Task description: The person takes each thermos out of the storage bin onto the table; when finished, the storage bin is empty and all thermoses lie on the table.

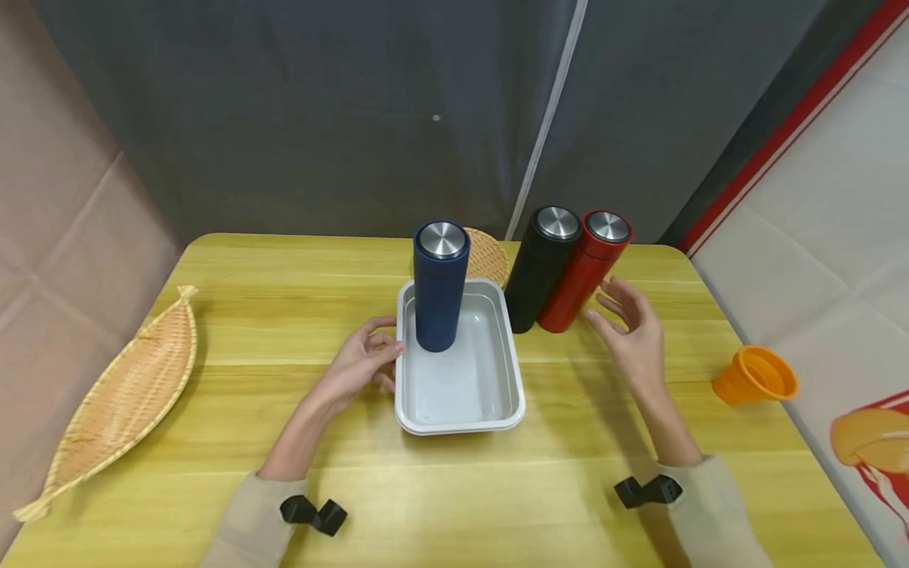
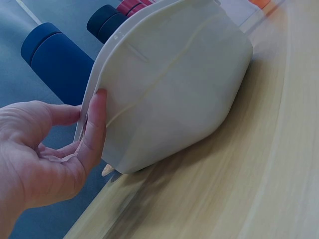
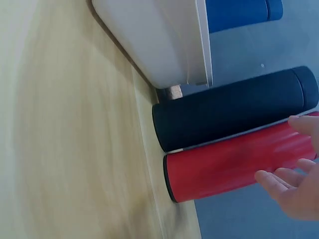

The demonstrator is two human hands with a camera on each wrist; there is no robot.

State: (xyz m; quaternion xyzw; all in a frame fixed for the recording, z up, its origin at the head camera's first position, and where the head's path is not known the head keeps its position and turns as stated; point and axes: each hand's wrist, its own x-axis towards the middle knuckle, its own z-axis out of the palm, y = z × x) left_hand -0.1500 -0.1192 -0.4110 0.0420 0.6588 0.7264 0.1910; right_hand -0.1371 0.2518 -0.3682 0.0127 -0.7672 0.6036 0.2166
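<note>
Pinching rectangular off-white tub point(image 1: 465, 390) by its rim with left hand point(image 1: 364, 356); reaching beside red vacuum flask point(image 1: 584, 276) with empty, loosely spread right hand point(image 1: 634, 333).

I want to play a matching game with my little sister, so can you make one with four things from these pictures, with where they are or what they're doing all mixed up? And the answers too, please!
Things:
1) blue bottle
2) black bottle
3) orange cup
4) left hand

Places and doings:
A) right beside the red bottle
B) holding the rim of the white tray
C) standing inside the white tray
D) near the right edge of the table

Right pairs: 1-C, 2-A, 3-D, 4-B
</note>
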